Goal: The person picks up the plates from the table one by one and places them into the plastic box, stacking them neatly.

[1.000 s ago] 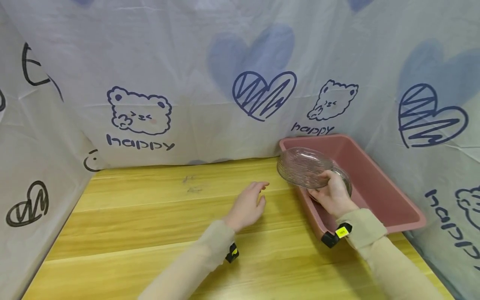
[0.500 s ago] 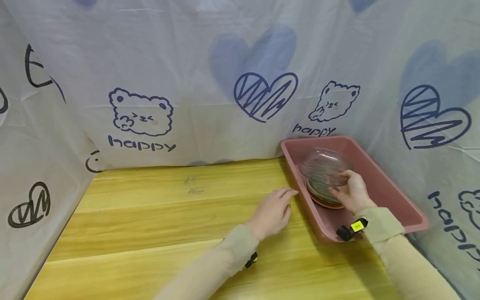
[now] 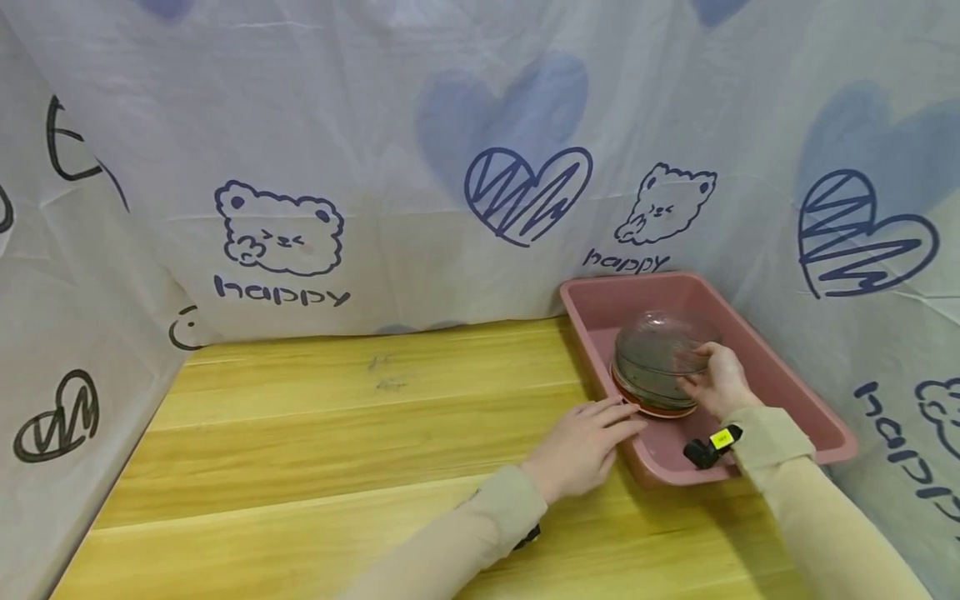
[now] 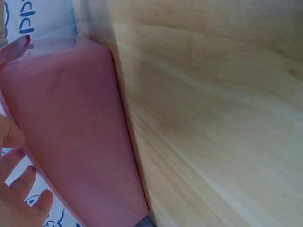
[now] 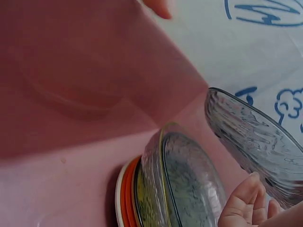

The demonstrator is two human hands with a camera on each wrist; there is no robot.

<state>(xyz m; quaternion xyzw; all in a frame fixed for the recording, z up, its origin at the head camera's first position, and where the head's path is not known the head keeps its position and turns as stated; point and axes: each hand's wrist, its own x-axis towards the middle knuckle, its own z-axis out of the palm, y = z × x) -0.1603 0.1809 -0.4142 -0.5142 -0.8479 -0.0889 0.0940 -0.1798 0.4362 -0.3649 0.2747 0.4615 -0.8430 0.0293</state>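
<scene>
My right hand (image 3: 722, 383) pinches the edge of a clear ribbed glass plate (image 5: 255, 137) inside the pink plastic tub (image 3: 798, 408). The plate hangs tilted just above a stack of dishes, with a gap between them in the right wrist view. On top of that stack are clear glass dishes (image 5: 189, 179); below them lie orange-red plates (image 5: 128, 198) and a white-rimmed one. My left hand (image 3: 581, 450) is at the tub's left rim, fingers loosely extended over it and holding nothing. Whether those fingertips touch the rim, I cannot tell.
The tub stands at the right of a yellow wood-grain table (image 3: 300, 450), close to the cloth curtain (image 3: 390, 167) printed with bears and hearts. Its raised walls surround the stack. Bare tub floor shows right of the dishes.
My right hand has carried the glass plate rightward from over the tub's left rim and lowered it toward the stack. My left hand has moved right, up to the rim.
</scene>
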